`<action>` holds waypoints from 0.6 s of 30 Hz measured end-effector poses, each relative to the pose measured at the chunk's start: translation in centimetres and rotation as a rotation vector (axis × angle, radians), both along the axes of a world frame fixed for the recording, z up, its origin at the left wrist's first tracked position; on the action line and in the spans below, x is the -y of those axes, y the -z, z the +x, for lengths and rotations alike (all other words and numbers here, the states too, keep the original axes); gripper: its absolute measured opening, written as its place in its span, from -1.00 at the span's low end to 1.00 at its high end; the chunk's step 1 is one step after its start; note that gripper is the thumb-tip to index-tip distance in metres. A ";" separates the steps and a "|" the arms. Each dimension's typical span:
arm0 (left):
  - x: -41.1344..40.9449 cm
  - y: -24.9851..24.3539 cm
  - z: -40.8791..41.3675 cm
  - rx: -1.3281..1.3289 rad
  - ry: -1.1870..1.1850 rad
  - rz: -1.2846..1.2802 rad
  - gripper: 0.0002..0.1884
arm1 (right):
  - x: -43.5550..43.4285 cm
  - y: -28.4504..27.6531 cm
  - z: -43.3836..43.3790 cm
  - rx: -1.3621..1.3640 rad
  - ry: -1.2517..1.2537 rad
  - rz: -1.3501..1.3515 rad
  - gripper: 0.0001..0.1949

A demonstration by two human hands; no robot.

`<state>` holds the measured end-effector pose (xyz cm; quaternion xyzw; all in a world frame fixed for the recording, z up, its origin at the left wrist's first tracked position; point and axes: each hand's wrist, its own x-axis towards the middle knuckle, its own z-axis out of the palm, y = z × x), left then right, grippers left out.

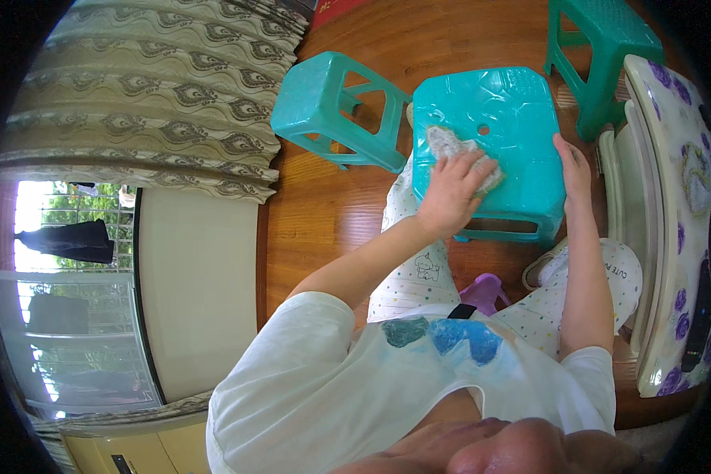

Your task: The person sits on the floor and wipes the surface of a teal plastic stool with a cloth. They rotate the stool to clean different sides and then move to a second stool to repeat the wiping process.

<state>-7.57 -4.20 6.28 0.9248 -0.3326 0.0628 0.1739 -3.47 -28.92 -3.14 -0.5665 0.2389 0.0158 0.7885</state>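
Observation:
In front of me stands a turquoise plastic stool (pixel 512 101) with a glossy, wet-looking seat and a small hole in its middle. My left hand (pixel 455 192) presses a crumpled whitish cloth (pixel 446 141) onto the left front part of that seat. Part of the cloth is hidden under my fingers. My right hand (pixel 575 172) holds the seat's right edge, its lower fingers out of sight. The stool stands between my legs, which are in white dotted trousers (pixel 418 278).
A second turquoise stool (pixel 308 101) stands at left, a green stool (pixel 622 47) at upper right. At right is a flower-patterned table (pixel 657 379) bearing another cloth (pixel 696 178) and a remote control (pixel 700 320). Something purple, plastic (pixel 484 293) sits beneath me. A patterned curtain (pixel 154 95) hangs left.

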 end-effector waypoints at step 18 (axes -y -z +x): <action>8.2 3.9 17.0 0.227 -0.194 -0.031 -0.55 | -0.8 -0.4 -0.1 -0.002 0.055 -0.097 -0.28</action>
